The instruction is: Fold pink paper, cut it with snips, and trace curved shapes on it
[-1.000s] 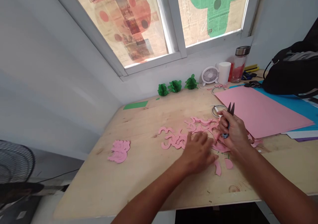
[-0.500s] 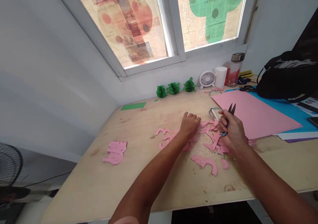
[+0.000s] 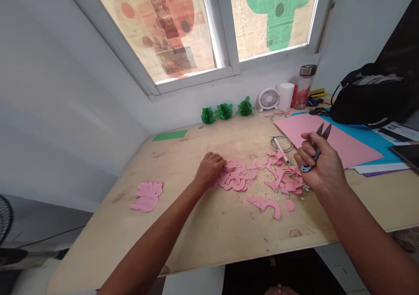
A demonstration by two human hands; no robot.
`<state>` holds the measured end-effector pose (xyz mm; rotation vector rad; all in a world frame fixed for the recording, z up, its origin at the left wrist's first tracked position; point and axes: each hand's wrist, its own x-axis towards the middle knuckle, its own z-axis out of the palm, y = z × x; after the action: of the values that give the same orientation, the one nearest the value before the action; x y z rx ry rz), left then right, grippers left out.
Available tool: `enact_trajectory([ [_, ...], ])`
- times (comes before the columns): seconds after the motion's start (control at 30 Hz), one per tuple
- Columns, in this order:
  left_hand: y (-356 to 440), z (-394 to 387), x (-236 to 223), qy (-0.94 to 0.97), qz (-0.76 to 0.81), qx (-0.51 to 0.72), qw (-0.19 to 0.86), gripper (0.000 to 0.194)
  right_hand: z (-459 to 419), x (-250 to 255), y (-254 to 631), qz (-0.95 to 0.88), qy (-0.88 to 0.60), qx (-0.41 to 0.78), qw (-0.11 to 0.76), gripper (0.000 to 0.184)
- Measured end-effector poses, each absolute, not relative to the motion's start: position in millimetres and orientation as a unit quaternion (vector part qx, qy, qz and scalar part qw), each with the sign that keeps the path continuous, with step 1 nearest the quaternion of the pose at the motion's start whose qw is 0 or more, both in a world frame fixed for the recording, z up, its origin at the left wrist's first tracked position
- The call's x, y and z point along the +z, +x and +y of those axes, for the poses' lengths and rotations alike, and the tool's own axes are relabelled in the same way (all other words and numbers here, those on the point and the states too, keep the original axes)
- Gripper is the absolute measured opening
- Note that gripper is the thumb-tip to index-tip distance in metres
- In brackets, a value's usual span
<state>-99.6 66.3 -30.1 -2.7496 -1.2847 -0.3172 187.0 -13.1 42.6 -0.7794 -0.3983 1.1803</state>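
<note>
My left hand (image 3: 210,169) is low over the table at the left end of a heap of pink curved paper cutouts (image 3: 236,181). Its fingers curl down onto the paper, closed around pink pieces that mostly lie hidden beneath it. In my right hand (image 3: 322,164) is a pair of scissors (image 3: 314,152) with blue-grey handles, blades slightly apart and pointing up. Below and left of that hand lie pink paper scraps (image 3: 284,177). A white pen (image 3: 280,150) rests beside the scraps. Nearer the front edge is a curved pink strip (image 3: 273,207).
At the left sits a stack of pink cutouts (image 3: 148,196). Green paper (image 3: 170,135) and green folded paper shapes (image 3: 224,111) are at the back, near a small white fan (image 3: 269,99) and a glass bottle (image 3: 305,87). Pink sheets (image 3: 334,142) and a black bag (image 3: 366,96) occupy the right.
My left hand has moved left across the pink pieces, uncovering the curved cutouts. My right hand, still holding the scissors, has shifted right and away from the scraps. The view has shifted slightly.
</note>
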Motion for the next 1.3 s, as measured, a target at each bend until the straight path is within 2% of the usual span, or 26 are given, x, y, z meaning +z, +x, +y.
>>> enact_trajectory([
  [0.27,-105.7,23.7,-26.2,-0.871,-0.448,-0.201,0.022,0.023,-31.6,31.4,197.8,-0.2,-0.403,0.551,0.703,0.012],
  [0.4,-74.2,-12.1,-25.0,-0.898,-0.39,-0.205,-0.004,0.017,-36.7,19.7,204.2,-0.219,-0.417,0.557,0.684,0.014],
  [0.5,-51.1,-33.4,-27.9,-0.926,-0.316,-0.205,-0.02,0.024,-40.6,13.7,203.4,-0.233,-0.431,0.559,0.669,0.016],
  [0.57,-40.7,-41.0,-30.9,-0.939,-0.286,-0.19,-0.006,0.023,-43.9,11.8,200.9,-0.23,-0.437,0.563,0.662,0.016],
  [0.67,-34.6,-44.6,-35.5,-0.955,-0.249,-0.152,0.047,0.009,-48.4,10.4,197.3,-0.22,-0.44,0.57,0.658,0.014],
  [0.8,-38.0,-45.2,-39.6,-0.958,-0.212,-0.131,0.14,0.021,-49.8,7.9,194.1,-0.223,-0.447,0.575,0.648,0.017],
  [1.07,-36.5,-48.6,-42.5,-0.953,-0.203,-0.138,0.176,0.025,-29.5,-2.0,179.0,-0.404,-0.532,0.555,0.495,0.034],
  [1.3,-72.2,-47.0,-36.7,-0.947,-0.222,-0.164,0.165,0.021,-13.3,-19.5,168.9,-0.489,-0.545,0.52,0.44,0.035],
])
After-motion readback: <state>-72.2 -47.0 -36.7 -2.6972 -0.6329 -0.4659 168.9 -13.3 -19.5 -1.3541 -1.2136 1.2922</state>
